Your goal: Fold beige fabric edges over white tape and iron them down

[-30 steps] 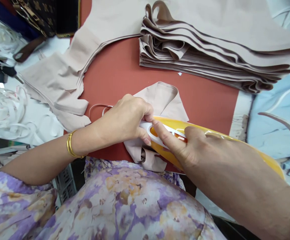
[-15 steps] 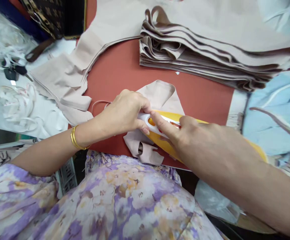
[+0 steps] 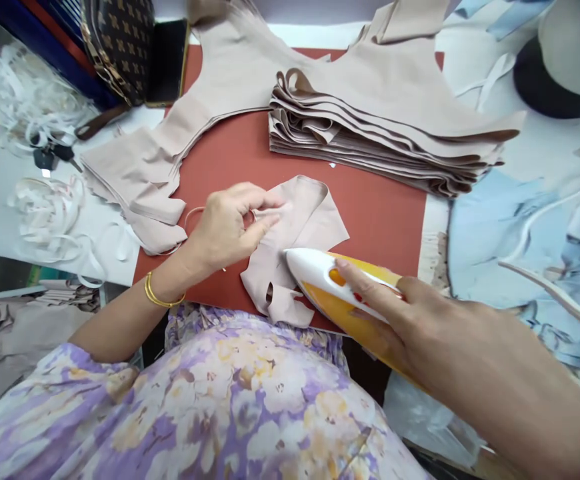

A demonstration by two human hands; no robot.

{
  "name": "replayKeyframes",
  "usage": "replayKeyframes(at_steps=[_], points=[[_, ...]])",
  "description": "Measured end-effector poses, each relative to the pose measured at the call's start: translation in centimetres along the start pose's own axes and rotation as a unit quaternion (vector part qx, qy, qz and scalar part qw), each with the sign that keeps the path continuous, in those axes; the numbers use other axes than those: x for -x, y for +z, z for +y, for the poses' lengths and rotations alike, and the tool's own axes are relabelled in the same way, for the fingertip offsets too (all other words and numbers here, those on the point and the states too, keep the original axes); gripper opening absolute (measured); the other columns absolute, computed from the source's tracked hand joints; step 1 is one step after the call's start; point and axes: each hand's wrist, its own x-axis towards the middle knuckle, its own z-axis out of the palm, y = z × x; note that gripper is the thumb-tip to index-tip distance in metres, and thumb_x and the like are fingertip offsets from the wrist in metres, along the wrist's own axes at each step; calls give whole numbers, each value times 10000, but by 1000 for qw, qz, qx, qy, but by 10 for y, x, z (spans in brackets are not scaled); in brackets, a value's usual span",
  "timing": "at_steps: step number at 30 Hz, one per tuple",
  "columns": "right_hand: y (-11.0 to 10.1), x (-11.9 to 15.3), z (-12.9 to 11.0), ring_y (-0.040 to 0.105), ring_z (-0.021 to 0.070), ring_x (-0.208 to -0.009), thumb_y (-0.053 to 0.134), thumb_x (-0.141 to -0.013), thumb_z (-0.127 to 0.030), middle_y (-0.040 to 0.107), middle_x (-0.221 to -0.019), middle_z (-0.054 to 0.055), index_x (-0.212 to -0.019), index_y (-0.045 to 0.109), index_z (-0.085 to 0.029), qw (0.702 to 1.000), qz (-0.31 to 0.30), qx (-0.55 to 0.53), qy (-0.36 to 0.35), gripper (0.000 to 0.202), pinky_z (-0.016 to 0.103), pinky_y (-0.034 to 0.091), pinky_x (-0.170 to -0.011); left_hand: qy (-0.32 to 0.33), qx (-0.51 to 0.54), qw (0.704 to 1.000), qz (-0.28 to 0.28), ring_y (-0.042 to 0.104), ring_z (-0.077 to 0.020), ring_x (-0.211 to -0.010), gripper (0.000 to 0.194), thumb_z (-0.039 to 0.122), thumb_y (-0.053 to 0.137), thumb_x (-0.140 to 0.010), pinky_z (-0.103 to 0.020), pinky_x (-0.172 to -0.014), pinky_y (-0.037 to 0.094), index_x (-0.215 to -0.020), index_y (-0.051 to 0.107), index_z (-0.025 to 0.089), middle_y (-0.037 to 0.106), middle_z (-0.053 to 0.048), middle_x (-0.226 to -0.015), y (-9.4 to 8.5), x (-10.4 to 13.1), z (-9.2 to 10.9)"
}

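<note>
A small beige fabric piece (image 3: 315, 220) lies partly folded on the red-brown board (image 3: 380, 220). My left hand (image 3: 230, 223) is at its upper left edge, thumb and fingertips brought together on the cloth. The yellow and white iron (image 3: 315, 267) has its tip over the lower part of the fabric. Wrapped round its handle is my right hand (image 3: 410, 313), with the index finger stretched along the top. The palm side of my right hand is hidden.
A folded beige stack (image 3: 370, 133) lies on the board's far side, more beige cloth (image 3: 140, 167) at left. White tape coils (image 3: 45, 207), keys (image 3: 45, 157) and a patterned bag (image 3: 125, 47) are farther left. Light blue cloth (image 3: 500, 233) lies right.
My right hand has drawn the iron back toward the lower right, uncovering more fabric. My left hand has moved slightly left, off the iron's tip. The view has shifted.
</note>
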Motion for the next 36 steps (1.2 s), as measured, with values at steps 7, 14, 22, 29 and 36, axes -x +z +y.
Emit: replayKeyframes(at_steps=[7, 14, 22, 29, 36], points=[[-14, -37, -13, 493, 122, -412, 492, -842, -90, 527, -638, -29, -1520, 267, -446, 993, -101, 47, -25, 798, 260, 63, -446, 19, -14, 982, -189, 644, -209, -879, 298, 355, 837, -711, -364, -850, 504, -918, 740, 164, 727, -68, -899, 30, 12, 14], [-21, -40, -14, 529, 122, -427, 440, -813, 15, 527, -631, -22, -1514, 284, -484, 989, -137, 55, -24, 875, 245, 95, -428, -25, -30, 965, -260, 591, -203, -764, 352, 388, 897, -615, -326, -706, 457, -836, 752, 155, 670, -46, -745, 39, -6, 16], [-24, -47, -14, 576, 141, -459, 437, -852, -27, 539, -672, -18, -1544, 178, -486, 979, -198, 37, -4, 870, 250, 84, -418, -17, -41, 961, -274, 617, -205, -771, 314, 373, 882, -635, -331, -741, 463, -832, 759, 163, 694, -52, -761, 41, -22, 12], [-23, -40, -6, 607, 185, -500, 449, -930, -187, 597, -706, 16, -1557, 263, -329, 987, -151, -3, 53, 669, 260, 139, -417, -39, 6, 979, -200, 663, -176, -768, 229, 309, 821, -707, -301, -730, 488, -889, 769, 182, 760, -37, -861, 29, -26, 7], [-10, -3, -3, 574, 189, -454, 494, -825, -104, 662, -807, 66, -1500, 407, -328, 997, -69, 18, 43, 717, 261, 232, -393, -76, -97, 992, -22, 669, -190, -863, 115, 212, 683, -845, -370, -882, 516, -940, 727, 166, 756, -74, -965, 7, 25, -18]])
